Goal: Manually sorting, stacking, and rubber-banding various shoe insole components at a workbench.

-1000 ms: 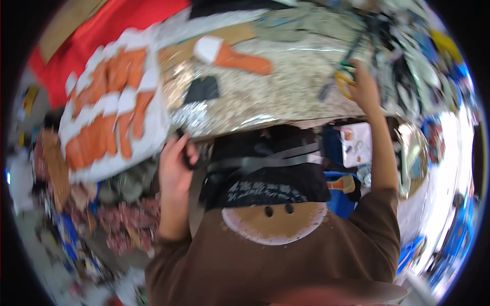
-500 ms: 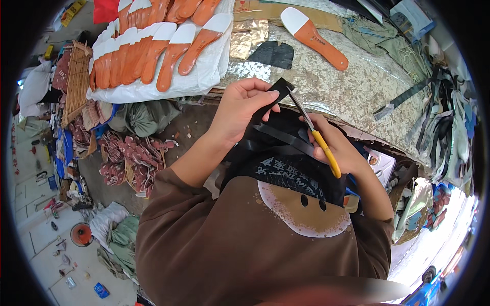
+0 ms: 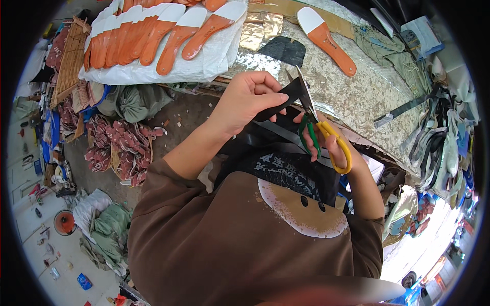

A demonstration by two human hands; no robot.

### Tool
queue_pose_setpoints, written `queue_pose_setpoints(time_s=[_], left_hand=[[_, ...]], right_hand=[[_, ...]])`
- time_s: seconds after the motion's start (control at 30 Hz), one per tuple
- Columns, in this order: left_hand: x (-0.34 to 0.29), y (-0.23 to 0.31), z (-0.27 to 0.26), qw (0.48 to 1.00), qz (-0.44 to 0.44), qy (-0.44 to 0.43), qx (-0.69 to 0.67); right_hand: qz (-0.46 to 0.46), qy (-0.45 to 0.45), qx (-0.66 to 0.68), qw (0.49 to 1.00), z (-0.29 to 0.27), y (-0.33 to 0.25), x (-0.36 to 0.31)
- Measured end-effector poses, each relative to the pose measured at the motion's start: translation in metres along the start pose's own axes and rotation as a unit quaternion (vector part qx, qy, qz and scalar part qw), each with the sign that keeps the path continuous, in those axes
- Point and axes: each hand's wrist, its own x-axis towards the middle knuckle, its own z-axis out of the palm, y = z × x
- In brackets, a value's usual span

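Observation:
My left hand [image 3: 250, 99] pinches a black strip of material [image 3: 293, 88] between thumb and fingers, its end pointing up and to the right. In my right hand [image 3: 333, 144] is a pair of scissors [image 3: 310, 101] with one yellow and one green handle. Their blades are spread apart beside the strip's end, one passing behind it. Whether they touch the strip I cannot tell. Below my hands lies black cloth [image 3: 278, 166] with pale printing, over my lap.
A worktable [image 3: 326, 89] spans the top, holding rows of orange-and-white insoles [image 3: 148, 41] on a white sheet [image 3: 204, 69], a single insole [image 3: 329, 43] and a black patch [image 3: 283, 50]. Strips [image 3: 434, 117] hang at the right. Sacks [image 3: 138, 102] and maroon pieces [image 3: 117, 148] are at the left.
The scissors have opened from nearly closed and turned more upright, so both handles now show. My left hand has shifted slightly right, still gripping the black strip.

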Motion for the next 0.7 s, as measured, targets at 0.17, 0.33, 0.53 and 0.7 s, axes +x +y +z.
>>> queue_pose_setpoints(time_s=[0.17,0.33,0.53,0.7], left_hand=[[-0.003,-0.002,-0.005,1.0,0.01,0.009,-0.019],[-0.011,-0.001,-0.009,0.999,0.017,0.028,-0.018],[-0.028,0.0,-0.021,0.998,0.003,0.064,-0.001],[-0.055,0.003,-0.038,0.994,-0.02,0.095,0.043]], right_hand=[[-0.007,0.01,-0.08,0.997,0.002,0.003,0.005],[-0.02,0.003,-0.122,0.992,0.007,0.005,0.011],[-0.015,0.001,-0.159,0.987,0.02,0.008,0.023],[-0.015,-0.038,-0.117,0.992,0.035,0.016,0.032]])
